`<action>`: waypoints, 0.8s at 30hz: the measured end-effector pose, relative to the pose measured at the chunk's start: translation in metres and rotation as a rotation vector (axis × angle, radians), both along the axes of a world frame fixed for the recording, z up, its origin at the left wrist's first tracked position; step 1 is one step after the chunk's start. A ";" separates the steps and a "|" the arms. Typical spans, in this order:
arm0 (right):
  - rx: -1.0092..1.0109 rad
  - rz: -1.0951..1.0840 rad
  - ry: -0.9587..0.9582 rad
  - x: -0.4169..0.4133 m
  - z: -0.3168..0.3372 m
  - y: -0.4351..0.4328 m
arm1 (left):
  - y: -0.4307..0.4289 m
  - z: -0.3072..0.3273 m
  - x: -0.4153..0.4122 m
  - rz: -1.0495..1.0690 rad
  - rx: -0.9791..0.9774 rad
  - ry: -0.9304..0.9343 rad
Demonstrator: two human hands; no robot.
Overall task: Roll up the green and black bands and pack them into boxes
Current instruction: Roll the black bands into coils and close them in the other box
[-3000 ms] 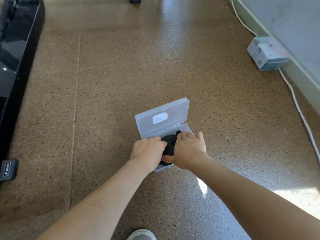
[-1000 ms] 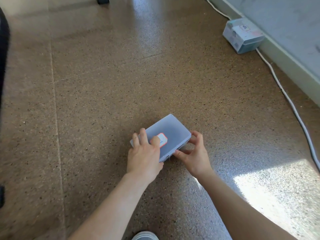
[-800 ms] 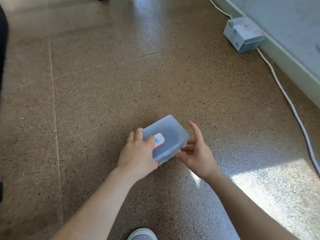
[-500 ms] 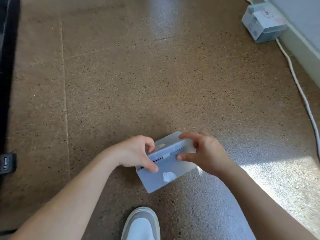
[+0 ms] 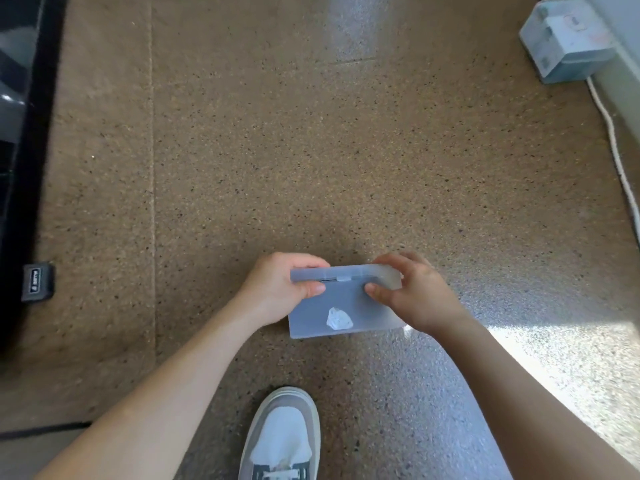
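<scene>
In the lower centre of the frame, both hands hold a translucent grey box [image 5: 346, 308] with its broad face turned up toward the camera and its seam edge uppermost. The left hand [image 5: 277, 289] has a closed grip on the box's left end: the thumb presses the near face just under the seam and the fingers curl over the far side. The right hand [image 5: 420, 296] grips the right end the same way, thumb on the near face, fingers wrapped over the top right corner. A small latch tab [image 5: 344, 278] sits midway along the seam between the two thumbs, with a thin dark slit to its left. A crumpled white patch [image 5: 339, 319] shows on the near face. What is inside the box cannot be made out through the plastic. Below it, at the bottom centre, is a grey and white shoe [image 5: 282, 438] on the speckled brown floor [image 5: 311, 150]. A second box [image 5: 561, 39] lies at the upper right against the wall [image 5: 627, 36], with a white cable [image 5: 616, 150] running down the right edge. Black furniture [image 5: 20, 133] fills the left edge, a small labelled tag [image 5: 37, 282] beside it.
</scene>
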State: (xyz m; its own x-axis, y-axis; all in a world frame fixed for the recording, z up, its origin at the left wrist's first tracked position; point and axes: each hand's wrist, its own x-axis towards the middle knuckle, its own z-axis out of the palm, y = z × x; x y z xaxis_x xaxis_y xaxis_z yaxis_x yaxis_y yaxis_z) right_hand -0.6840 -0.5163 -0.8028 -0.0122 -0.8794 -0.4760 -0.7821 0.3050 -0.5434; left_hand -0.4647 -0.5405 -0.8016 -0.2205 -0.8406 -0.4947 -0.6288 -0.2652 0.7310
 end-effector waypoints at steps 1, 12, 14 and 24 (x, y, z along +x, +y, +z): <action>-0.023 0.027 0.027 0.002 0.001 0.000 | 0.006 0.000 -0.002 0.058 -0.034 0.003; -0.130 -0.094 -0.099 0.028 -0.004 -0.002 | 0.019 -0.008 -0.010 0.261 -0.139 -0.024; -0.120 -0.098 -0.098 0.027 -0.003 -0.004 | 0.021 -0.006 -0.012 0.220 -0.160 -0.046; -0.082 -0.150 -0.082 0.034 0.001 -0.009 | 0.041 -0.007 -0.018 -0.337 -0.315 -0.401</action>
